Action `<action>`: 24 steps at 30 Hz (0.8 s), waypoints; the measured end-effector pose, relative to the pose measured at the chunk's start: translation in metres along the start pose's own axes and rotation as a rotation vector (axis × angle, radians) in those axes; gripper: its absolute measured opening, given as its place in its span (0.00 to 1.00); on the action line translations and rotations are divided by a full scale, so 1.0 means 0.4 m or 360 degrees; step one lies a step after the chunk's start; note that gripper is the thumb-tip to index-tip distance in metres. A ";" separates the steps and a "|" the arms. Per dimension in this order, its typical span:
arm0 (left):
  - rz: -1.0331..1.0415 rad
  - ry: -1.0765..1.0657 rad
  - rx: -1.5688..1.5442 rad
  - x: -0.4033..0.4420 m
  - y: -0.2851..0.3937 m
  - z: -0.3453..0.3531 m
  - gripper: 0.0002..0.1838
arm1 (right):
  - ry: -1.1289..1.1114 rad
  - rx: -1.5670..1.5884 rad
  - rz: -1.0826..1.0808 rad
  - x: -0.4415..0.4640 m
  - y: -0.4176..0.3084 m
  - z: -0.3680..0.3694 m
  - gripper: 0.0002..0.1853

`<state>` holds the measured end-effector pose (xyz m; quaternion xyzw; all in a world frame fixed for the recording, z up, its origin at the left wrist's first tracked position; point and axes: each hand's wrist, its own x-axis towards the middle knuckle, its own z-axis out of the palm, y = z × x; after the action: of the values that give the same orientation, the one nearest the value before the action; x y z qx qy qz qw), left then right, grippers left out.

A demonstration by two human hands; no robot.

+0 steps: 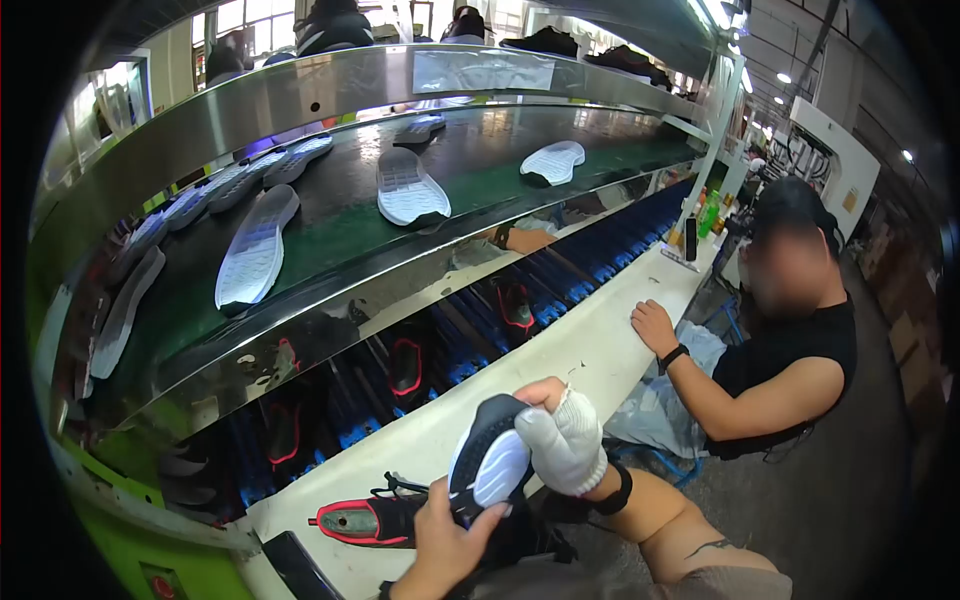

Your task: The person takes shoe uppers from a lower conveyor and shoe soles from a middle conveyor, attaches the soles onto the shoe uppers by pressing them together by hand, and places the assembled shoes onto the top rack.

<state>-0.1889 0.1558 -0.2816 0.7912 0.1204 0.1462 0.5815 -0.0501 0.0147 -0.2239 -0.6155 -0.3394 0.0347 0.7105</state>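
Observation:
A shoe (500, 470) with a black and white sole is held up over the bench, its underside turned towards me. My left hand (450, 540), bare, grips one end of it with the thumb on the sole's edge. Around the other end closes my right hand (562, 440), in a white glove that leaves at least one fingertip bare. Much of the shoe's upper is hidden behind the sole and my hands. Beside my left hand, a black shoe with a red-edged collar (350, 521) lies on the white bench (480, 395), its dark laces loose.
Loose soles (410, 187) lie on a green conveyor belt (330, 225) behind the bench. Several red-trimmed shoes (405, 366) sit on a lower roller line. A co-worker (790, 330) sits at the right, one hand on the bench. A flat black object (298, 568) is at the near left.

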 end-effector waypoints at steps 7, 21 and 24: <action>0.1044 -0.0577 0.1655 -0.062 -0.220 -0.023 0.43 | 0.0417 -0.0363 -0.0139 0.024 0.146 -0.001 0.09; 0.0971 0.0478 0.1120 0.092 -0.059 -0.272 0.26 | 0.0624 -0.0143 -0.0262 -0.049 0.231 0.001 0.16; 0.0555 0.0839 0.0272 0.063 -0.006 -0.329 0.22 | 0.0640 -0.0069 -0.0379 -0.053 0.264 0.021 0.20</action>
<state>-0.2145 0.2820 -0.2445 0.7808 0.1412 0.4327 0.4280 -0.0318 0.0375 -0.3278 -0.5809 -0.2618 -0.1800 0.7494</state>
